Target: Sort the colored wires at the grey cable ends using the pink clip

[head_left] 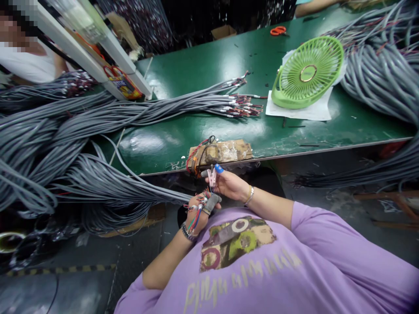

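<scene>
My left hand [198, 215] is closed round the ends of several grey cables [170, 195], a grey cover on its thumb. Thin coloured wires [195, 219] fan out between its fingers, red, green and blue among them. Just above it, my right hand [229, 186] pinches a small pink clip [212, 176] that looks like a clothes peg. A blue cover wraps the right thumb. The clip's lower end is close to the wires in the left hand; whether it grips one is too small to tell.
A wooden block [229, 150] with red and black wires sits at the edge of the green table [183, 65]. Grey cable bundles [108, 114] lie left. A green fan [307, 72], orange scissors [278, 31] and a large cable coil [382, 74] are toward the right.
</scene>
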### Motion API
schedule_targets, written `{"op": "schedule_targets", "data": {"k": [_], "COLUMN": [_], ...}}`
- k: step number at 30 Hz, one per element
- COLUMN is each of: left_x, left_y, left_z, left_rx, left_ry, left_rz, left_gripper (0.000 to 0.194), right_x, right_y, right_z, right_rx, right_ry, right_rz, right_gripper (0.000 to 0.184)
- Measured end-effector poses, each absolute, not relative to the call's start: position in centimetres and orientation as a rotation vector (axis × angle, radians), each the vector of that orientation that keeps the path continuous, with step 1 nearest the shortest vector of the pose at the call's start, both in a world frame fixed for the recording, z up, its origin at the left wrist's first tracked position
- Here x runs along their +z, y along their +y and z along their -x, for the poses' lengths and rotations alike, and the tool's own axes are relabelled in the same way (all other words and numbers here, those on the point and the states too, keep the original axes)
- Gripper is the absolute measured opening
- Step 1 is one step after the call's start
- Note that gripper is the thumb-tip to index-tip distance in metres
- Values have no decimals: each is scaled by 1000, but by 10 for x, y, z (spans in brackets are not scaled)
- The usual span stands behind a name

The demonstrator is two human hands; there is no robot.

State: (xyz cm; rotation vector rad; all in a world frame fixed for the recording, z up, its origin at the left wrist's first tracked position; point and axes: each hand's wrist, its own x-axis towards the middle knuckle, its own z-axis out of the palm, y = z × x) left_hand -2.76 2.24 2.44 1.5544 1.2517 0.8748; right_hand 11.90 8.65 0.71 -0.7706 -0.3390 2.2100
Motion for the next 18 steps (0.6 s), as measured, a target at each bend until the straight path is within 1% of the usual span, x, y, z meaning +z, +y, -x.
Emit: {"op": "schedule_targets", "data": {"k": [3, 10, 14, 18], "left_x": [18, 6, 5, 3], "left_y": [25, 30, 31, 30], "left_z": [28, 27, 26, 26], "left_rx": [893, 906, 924, 916], "left_ry": [1225, 1224, 1267, 1261], "left_rz": [-1577, -1619, -1591, -1562], "left_gripper": [30, 30, 32, 33], "right_x": [7, -2, -2, 0], "right_y": [86, 87, 87, 87], "right_z": [-117, -113, -111, -109], "right_rx": [2229, 2301, 2293, 2242], "right_ry": [-299, -325, -329, -253], "right_rz": [723, 622, 584, 611], "right_gripper": [40, 51, 51, 46]}}
